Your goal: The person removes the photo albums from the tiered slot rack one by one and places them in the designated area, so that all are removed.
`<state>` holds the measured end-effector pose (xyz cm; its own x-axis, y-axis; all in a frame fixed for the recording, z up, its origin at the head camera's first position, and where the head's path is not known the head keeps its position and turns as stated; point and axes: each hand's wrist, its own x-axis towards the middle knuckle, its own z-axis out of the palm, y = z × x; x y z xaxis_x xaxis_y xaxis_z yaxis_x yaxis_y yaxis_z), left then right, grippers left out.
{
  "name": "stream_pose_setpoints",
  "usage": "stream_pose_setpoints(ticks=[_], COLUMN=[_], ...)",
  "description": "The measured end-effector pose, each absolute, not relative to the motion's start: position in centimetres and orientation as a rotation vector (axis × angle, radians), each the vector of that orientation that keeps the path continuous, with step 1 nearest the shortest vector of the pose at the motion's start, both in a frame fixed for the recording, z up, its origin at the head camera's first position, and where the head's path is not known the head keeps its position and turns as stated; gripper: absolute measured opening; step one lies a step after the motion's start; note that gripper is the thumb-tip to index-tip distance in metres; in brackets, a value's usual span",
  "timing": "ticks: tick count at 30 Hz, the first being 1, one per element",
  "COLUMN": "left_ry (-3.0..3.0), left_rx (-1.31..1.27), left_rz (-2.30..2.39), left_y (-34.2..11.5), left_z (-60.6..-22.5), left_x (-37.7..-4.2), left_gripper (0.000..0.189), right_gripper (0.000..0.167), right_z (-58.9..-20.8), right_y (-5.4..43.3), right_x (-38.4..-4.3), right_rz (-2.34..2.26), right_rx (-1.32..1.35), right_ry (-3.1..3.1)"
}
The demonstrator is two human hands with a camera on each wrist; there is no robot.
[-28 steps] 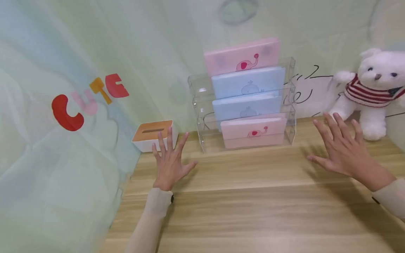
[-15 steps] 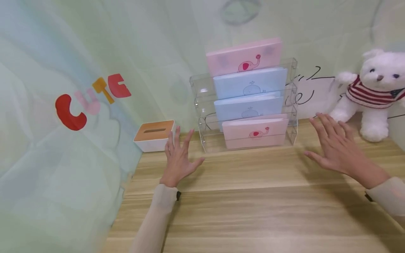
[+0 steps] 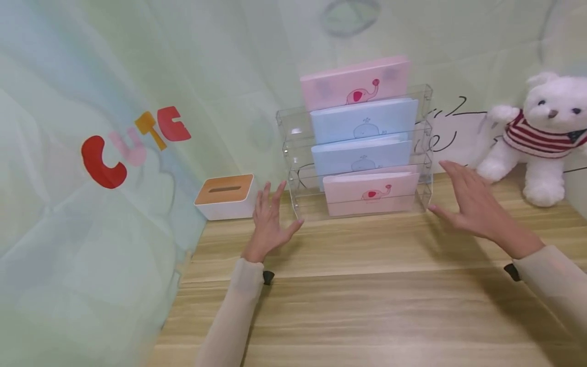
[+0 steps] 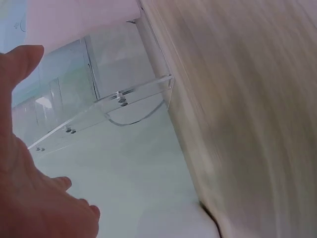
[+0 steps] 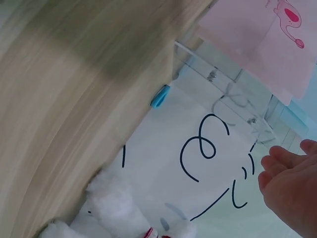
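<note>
A clear rack (image 3: 300, 158) is stood at the back of the table (image 3: 367, 316), between the tissue box (image 3: 224, 196) and the bear (image 3: 543, 137), and is filled in tiers with pink booklets (image 3: 370, 189) and blue booklets (image 3: 337, 122). The left hand (image 3: 269, 224) is held beside the rack's left end, next to the tissue box, and the right hand (image 3: 474, 206) is held at its right end; both are released, fingers extended, with nothing grasped. Whether the rack is touched by the right thumb cannot be told. The rack is judged stiff and smooth, likely slippery and easily cracked, light in itself but weighted by the booklets. It would best be held low on both side panels (image 4: 141, 94) at once and kept level, so that the upper booklets are not tipped out. All the tiers are shown together only in the head view. In the left wrist view, small dark fittings (image 4: 122, 100) are revealed along the panel, too fine to be made out from above; in the right wrist view, a small blue piece (image 5: 160, 96) is seen at the table's edge, not discernible from the head.
</note>
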<state>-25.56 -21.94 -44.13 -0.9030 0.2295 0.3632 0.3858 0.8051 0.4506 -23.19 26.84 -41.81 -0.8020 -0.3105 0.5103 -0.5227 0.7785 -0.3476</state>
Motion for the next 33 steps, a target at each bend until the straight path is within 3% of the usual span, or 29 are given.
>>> stream_pose_setpoints(ticks=[7, 33], left_ry=[-2.558, -2.51], left_rx=[-0.601, -0.444], left_rz=[-0.866, -1.378], left_y=[-21.9, -20.8], left_z=[-44.7, -45.9], left_x=[-27.2, -28.9], left_gripper=[0.1, 0.081], right_gripper=[0.095, 0.086], right_z=[-41.2, -40.5], right_y=[25.7, 23.7], right_x=[-24.2, -25.2], right_rz=[0.785, 0.94], right_rx=[0.61, 0.53], right_ry=[-2.595, -2.683])
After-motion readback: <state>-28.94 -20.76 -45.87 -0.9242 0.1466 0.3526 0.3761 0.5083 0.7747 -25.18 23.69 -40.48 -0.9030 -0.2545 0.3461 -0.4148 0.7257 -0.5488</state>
